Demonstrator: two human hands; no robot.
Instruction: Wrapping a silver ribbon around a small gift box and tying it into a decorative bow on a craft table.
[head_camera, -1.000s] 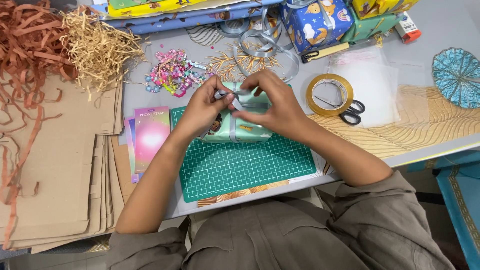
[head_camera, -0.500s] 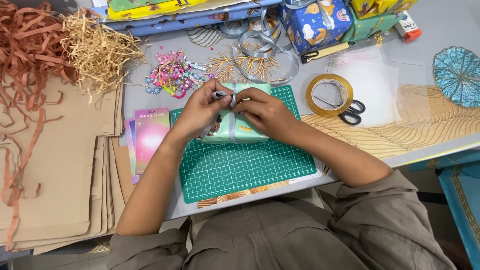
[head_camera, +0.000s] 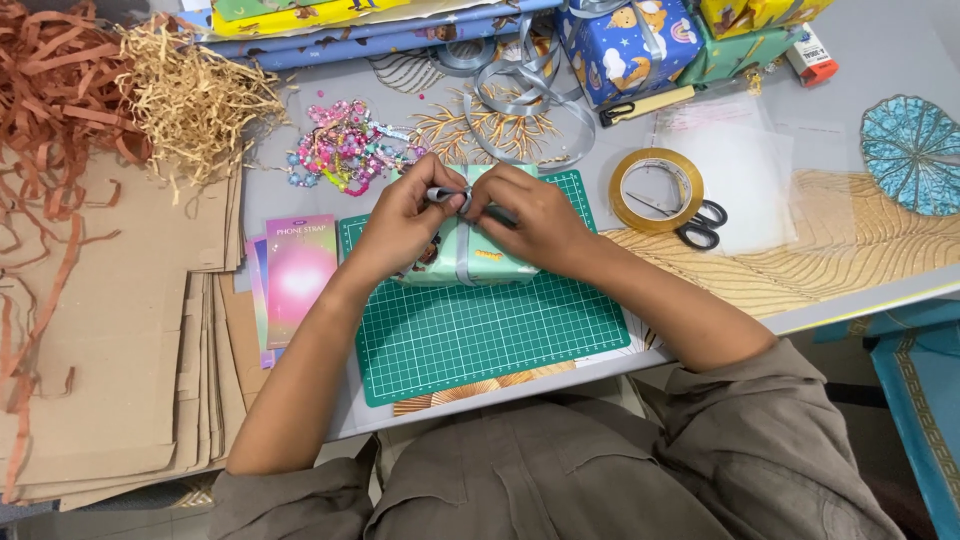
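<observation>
Far left: brown paper shreds (head_camera: 45, 90) and straw-coloured shreds (head_camera: 190, 95) lie on flat cardboard sheets (head_camera: 110, 340). Next to them, pink cards (head_camera: 297, 278) at the edge of the green cutting mat (head_camera: 490, 335), w/ a heap of coloured beads (head_camera: 345, 152) behind.

Centre: a small box in mint-green wrapping paper (head_camera: 465, 255) sits on the far part of the mat, a grey ribbon (head_camera: 452, 196) wrapped round it. Left hand (head_camera: 405, 225) rests on the box's left side, thumb and forefinger pinched on a ribbon end on top. Right hand (head_camera: 530, 220) covers the right side, fingertips meeting the left's at the ribbon; prob. pinching the other end, but its fingers hide that. Both hands closed, not flat.

Behind the box: loose loops of grey ribbon (head_camera: 525, 95) and a blue wrapped gift (head_camera: 635, 45). Right of the mat: tape roll (head_camera: 655, 188) touching black-handled scissors (head_camera: 700, 222), then a blue round fan-like disc (head_camera: 915, 150) at the far right.
</observation>
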